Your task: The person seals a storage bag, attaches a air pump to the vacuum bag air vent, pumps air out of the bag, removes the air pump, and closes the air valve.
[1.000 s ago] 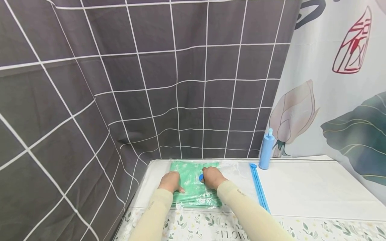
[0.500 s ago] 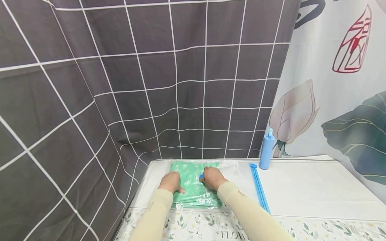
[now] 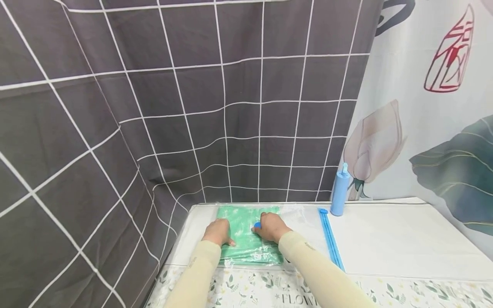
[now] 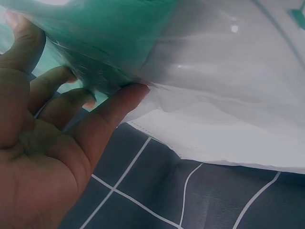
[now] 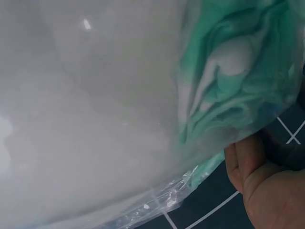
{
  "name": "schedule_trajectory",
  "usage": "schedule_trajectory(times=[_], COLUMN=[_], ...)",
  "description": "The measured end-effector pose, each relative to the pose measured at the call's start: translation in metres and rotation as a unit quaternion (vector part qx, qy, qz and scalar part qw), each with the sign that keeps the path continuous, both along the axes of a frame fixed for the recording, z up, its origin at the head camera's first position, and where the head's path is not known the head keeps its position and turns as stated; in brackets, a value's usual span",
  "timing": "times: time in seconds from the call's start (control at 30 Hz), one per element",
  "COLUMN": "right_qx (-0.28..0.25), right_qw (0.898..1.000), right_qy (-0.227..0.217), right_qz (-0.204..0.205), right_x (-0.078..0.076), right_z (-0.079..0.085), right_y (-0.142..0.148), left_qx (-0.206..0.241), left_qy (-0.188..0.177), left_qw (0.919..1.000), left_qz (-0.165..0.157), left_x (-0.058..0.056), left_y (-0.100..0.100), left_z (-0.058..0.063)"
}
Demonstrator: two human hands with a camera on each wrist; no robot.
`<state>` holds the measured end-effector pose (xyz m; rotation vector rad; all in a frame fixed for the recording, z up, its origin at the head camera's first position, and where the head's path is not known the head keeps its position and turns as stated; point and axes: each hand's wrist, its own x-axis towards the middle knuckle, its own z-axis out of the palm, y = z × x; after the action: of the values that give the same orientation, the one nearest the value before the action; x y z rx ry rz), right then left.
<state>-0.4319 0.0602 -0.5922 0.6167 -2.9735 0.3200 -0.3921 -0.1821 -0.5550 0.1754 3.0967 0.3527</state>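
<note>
A clear plastic vacuum storage bag (image 3: 302,222) lies flat on the white tabletop, with folded green cloth (image 3: 242,226) inside its left part. My left hand (image 3: 217,232) rests on the left side of the bag. In the left wrist view its slightly bent fingers (image 4: 119,107) touch the plastic over the cloth. My right hand (image 3: 271,227) pinches a round blue valve cap (image 3: 257,224) on the bag, partly covered by the fingers. In the right wrist view the fingers are curled and the cap is hidden. A blue zip strip (image 3: 332,241) edges the bag's right end.
A blue hand pump (image 3: 340,190) stands upright at the back, right of the bag. Dark grid-patterned curtain (image 3: 246,107) hangs behind and to the left. Flower-printed cloth (image 3: 254,286) covers the front edge of the white tabletop (image 3: 404,239).
The right thumb and fingers have shifted slightly round the blue valve cap, and the thumb now lies farther left. The left hand and the bag stay in place.
</note>
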Motion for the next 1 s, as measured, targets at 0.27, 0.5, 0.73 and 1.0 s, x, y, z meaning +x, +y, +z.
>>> schedule_trajectory(times=[0.27,0.5,0.73,1.0], right_qx=[0.019,0.016,-0.008,-0.008], right_qw=[0.999,0.999,1.000,0.999], right_qy=[0.032,0.042,-0.009,-0.027], right_qz=[0.008,0.024,0.017,-0.019], right_x=[0.000,-0.004,0.000,0.005], right_z=[-0.001,0.000,0.003,0.005], right_y=[-0.001,0.001,0.000,-0.005], left_qx=[0.007,0.014,0.019,0.004], left_qy=[0.003,-0.004,-0.004,0.002], left_qw=[1.0000,0.9999,0.9998,1.0000], left_qz=[-0.002,0.006,0.005,-0.001], left_x=[0.020,0.041,0.035,0.012], left_y=[0.006,0.019,0.013,0.005], left_z=[0.024,0.056,0.043,0.012])
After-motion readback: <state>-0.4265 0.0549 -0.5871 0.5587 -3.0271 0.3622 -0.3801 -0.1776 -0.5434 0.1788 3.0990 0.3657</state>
